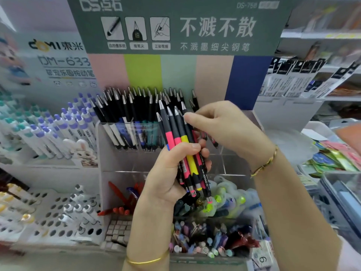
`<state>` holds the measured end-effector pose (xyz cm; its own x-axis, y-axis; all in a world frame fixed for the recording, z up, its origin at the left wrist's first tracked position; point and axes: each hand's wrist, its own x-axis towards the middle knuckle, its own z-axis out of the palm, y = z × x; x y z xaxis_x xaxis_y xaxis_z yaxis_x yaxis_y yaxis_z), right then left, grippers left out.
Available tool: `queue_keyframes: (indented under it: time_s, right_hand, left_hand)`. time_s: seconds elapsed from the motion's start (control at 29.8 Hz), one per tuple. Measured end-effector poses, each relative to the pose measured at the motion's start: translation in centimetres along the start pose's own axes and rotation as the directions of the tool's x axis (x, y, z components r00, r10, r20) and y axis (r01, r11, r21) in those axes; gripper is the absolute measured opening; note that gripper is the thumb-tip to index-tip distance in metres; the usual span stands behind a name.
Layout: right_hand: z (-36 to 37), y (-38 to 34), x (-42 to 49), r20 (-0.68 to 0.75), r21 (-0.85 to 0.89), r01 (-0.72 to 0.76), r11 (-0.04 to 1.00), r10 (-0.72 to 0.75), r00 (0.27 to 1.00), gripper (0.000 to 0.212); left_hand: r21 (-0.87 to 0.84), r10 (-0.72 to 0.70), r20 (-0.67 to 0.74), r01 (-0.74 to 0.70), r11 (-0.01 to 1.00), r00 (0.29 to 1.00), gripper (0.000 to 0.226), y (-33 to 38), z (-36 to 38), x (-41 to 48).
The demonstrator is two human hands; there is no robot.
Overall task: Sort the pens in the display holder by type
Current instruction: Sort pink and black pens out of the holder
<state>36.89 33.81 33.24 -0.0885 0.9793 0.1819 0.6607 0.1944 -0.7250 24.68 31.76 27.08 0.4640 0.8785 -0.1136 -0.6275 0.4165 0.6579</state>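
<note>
Pink and yellow grips mark the bundle of pens [176, 133] that the left hand [170, 173] clasps at centre, fingers curled round it, probably to keep one type together. From 2 o'clock the right hand [226, 130] pinches one pen's top, in front of the display holder [102, 153].

Bright even light, soft focus — edges warped, blurred

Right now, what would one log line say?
left hand: grips pen bundle | right hand: fingertips at bundle's tops | holder: black pens standing behind
</note>
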Motion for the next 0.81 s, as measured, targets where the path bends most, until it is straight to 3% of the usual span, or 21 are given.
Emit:
queue_keyframes:
  time_s: [0.23,0.3,0.4,0.47,0.54,0.67,0.74,0.81]
  right_hand:
    - [-0.1,0.2,0.6,0.033,0.114,-0.069,0.991,0.066,0.997,0.02]
    - [0.1,0.0,0.9,-0.055,0.109,-0.038,0.993,0.044,0.998,0.027]
    - [0.0,-0.3,1.7,-0.302,0.161,0.067,0.985,-0.015,0.953,0.03]
    - [-0.4,-0.5,2.1,-0.43,0.22,0.158,0.963,-0.05,0.901,0.022]
    - [-0.8,-0.5,2.4,-0.59,0.226,0.256,0.94,-0.077,0.804,0.019]
    - [-0.9,0.0,2.5,-0.789,-0.02,0.347,0.938,-0.228,0.571,0.009]
    - [-0.2,0.8,2.6,-0.759,-0.138,0.289,0.947,-0.288,0.583,0.014]
    - [0.6,1.9,2.8,-0.675,-0.232,0.171,0.957,-0.285,0.681,0.019]
  left_hand:
    - [-0.101,-0.053,0.048,0.058,0.993,0.997,0.017,-0.2,0.3,0.0]
    - [-0.141,-0.068,0.054,0.075,0.987,0.996,0.016,-0.2,0.6,-0.1]
    - [-0.174,-0.073,-0.029,0.067,0.982,0.997,0.018,-0.3,1.0,-0.2]
    - [-0.17,-0.075,-0.063,0.063,0.983,0.995,0.017,-0.3,0.9,-0.2]
    - [-0.141,-0.057,-0.084,0.045,0.989,0.995,0.013,-0.3,0.7,-0.1]
    - [-0.127,0.01,-0.024,-0.013,0.992,1.0,0.03,0.0,0.0,0.0]
    - [-0.111,0.021,0.036,-0.017,0.994,0.999,0.039,0.1,-0.4,-0.1]
    - [-0.099,0.021,0.098,-0.011,0.995,0.995,0.044,0.0,-0.5,-0.2]
